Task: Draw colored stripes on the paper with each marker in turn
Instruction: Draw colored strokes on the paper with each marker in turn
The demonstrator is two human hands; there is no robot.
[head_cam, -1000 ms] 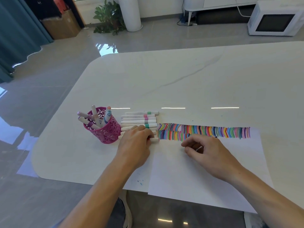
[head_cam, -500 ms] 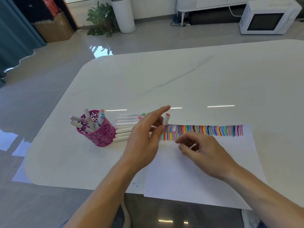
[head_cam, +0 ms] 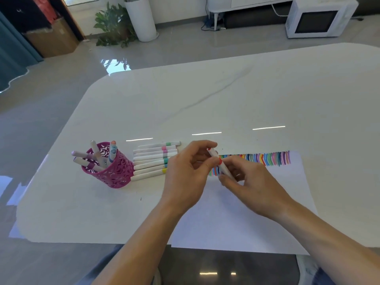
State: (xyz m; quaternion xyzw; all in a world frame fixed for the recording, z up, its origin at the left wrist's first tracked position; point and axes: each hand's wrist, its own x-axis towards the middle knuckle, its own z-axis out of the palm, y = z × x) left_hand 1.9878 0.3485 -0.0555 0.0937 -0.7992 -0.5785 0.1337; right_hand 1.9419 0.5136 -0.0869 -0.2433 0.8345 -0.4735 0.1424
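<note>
A white marker with a red band (head_cam: 220, 163) is held between both hands above the left end of the stripe row. My left hand (head_cam: 189, 173) pinches its upper, capped part. My right hand (head_cam: 253, 186) grips its lower barrel. The white paper (head_cam: 236, 219) lies on the table's near edge, with a row of coloured stripes (head_cam: 265, 159) along its top. Several white markers (head_cam: 154, 159) lie side by side to the left of the paper.
A pink lattice pen cup (head_cam: 112, 167) holding a few markers stands left of the lying markers. The white table (head_cam: 226, 103) stretches far behind. Beyond it on the floor are a plant, a white cylinder and a microwave (head_cam: 316, 19).
My left hand lifted a marker from the lying row and carried it right over the paper. My right hand rose off the paper and took hold of the marker's lower end.
</note>
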